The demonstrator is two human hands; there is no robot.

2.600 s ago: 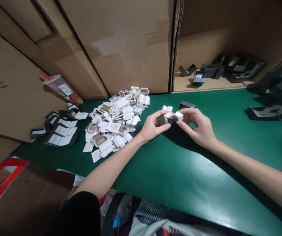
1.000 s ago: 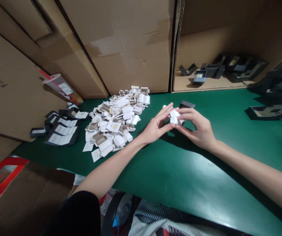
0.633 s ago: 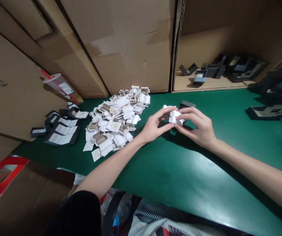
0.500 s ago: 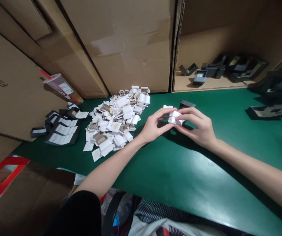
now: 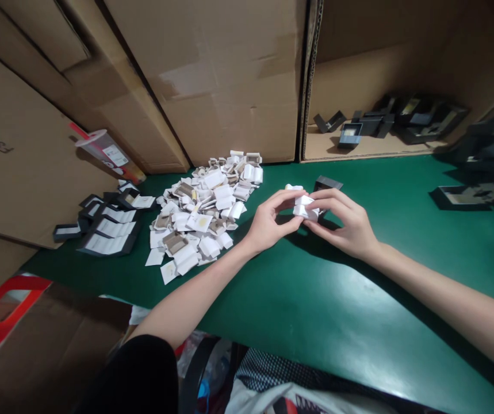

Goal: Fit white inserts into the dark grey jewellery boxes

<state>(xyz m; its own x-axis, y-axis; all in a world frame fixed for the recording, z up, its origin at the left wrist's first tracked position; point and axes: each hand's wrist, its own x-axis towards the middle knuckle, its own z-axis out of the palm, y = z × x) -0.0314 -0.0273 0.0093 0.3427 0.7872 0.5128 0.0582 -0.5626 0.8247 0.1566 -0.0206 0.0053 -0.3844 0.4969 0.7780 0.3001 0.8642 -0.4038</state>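
Observation:
Between the fingertips of my left hand and my right hand is a small folded white card insert. Both hands are closed on it, thumbs at the near side and fingers at the far side, a little above the green table. Just behind it stands a small black box, partly hidden by my right fingers. Another small white piece shows past my left fingertips. To the left of my hands lies a heap of white card inserts, some showing their grey-brown hollow insides.
Black boxes with white linings sit at the left, near a lidded drink cup with a red straw. An open carton at the back right holds several black boxes. More black boxes lie on the green table at the right.
The white card insert has shifted very slightly left and tilted a little in my fingers. Both hands otherwise keep their places.

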